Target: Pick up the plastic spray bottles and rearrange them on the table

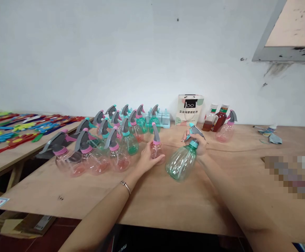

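My left hand [148, 158] is wrapped round the clear pink body of a small spray bottle [157, 148], which stands upright on the table and has a grey and pink head. In my right hand [200, 146] is a green spray bottle [180, 163], gripped at its neck and trigger. That bottle is tilted, its base toward the lower left, and a thin tube shows inside. Whether its base touches the table I cannot tell. Left of my hands stand several more spray bottles [119, 159], pink and green, some with a little liquid in the bottom.
Behind stand a paper bag [189, 110], two bottles of brown liquid [220, 119] and another pink spray bottle [225, 132]. A light-blue rack [165, 119] is by the wall. Small items and a cloth [275, 139] lie right. A second table [0, 162] at left bears colourful flower shapes.
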Demonstrator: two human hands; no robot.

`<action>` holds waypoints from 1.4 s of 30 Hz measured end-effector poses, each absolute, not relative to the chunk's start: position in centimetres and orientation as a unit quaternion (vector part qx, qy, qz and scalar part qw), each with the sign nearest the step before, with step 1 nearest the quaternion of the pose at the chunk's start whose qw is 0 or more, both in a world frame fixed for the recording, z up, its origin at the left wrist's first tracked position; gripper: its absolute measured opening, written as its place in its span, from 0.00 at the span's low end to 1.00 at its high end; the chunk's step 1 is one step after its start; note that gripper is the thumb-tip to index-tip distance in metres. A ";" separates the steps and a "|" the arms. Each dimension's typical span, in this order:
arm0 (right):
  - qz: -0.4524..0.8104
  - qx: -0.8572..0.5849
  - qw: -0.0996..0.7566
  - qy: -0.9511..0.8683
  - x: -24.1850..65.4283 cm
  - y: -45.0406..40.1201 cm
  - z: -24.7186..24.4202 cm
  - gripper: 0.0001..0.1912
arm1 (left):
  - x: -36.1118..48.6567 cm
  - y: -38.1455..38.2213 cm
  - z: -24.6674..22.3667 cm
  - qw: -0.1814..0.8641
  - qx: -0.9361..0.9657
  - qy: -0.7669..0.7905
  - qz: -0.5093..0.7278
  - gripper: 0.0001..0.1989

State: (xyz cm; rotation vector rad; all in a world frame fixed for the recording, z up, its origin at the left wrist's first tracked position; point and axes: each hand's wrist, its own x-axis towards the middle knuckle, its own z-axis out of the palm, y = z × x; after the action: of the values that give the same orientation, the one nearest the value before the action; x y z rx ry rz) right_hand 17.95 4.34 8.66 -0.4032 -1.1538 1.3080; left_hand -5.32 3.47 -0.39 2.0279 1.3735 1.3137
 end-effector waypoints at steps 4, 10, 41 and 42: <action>0.581 -0.202 0.602 -0.509 17.8 4.0 9.2 0.10 | -5.3 3.5 -0.5 0.180 0.717 0.481 0.471 0.42; 0.544 -0.235 0.636 -0.495 17.4 4.0 8.6 0.08 | -5.3 3.5 -0.5 0.176 0.720 0.477 0.473 0.43; 0.061 -0.521 0.547 -0.652 27.8 7.7 10.3 0.12 | -5.4 3.4 -0.3 0.190 0.718 0.479 0.468 0.43; 0.026 -0.549 0.546 -0.632 29.3 8.0 10.3 0.12 | -5.4 3.4 -0.3 0.192 0.719 0.478 0.467 0.42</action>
State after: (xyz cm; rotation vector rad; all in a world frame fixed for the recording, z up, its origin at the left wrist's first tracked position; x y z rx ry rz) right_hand 29.34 8.03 10.26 -1.3031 -1.4993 0.0612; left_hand -5.42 3.43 -0.29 2.0172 1.3427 1.3108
